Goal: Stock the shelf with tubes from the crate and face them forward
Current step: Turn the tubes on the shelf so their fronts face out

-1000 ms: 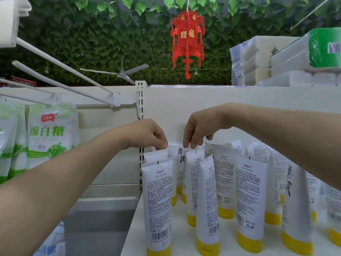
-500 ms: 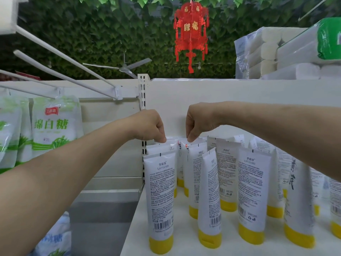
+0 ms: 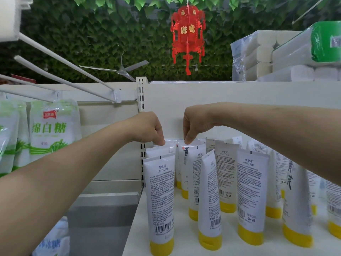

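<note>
Several white tubes with yellow caps stand cap-down on the white shelf. Most show their printed backs, like the front-left tube. My left hand reaches to the back left corner and pinches the top edge of a rear tube. My right hand pinches the crimped top of the neighbouring back-row tube, whose front lettering partly shows. Both tubes stand behind the front rows, their lower parts hidden. No crate is in view.
A slotted shelf upright borders the shelf on the left. Bags of white sugar hang from long pegs at left. Toilet paper packs sit on top at right. A red lantern hangs above.
Both hands stay at the tops of the back-row tubes and have drawn slightly apart. The back tube under my right hand has turned, showing less front lettering. The camera tilted a little.
</note>
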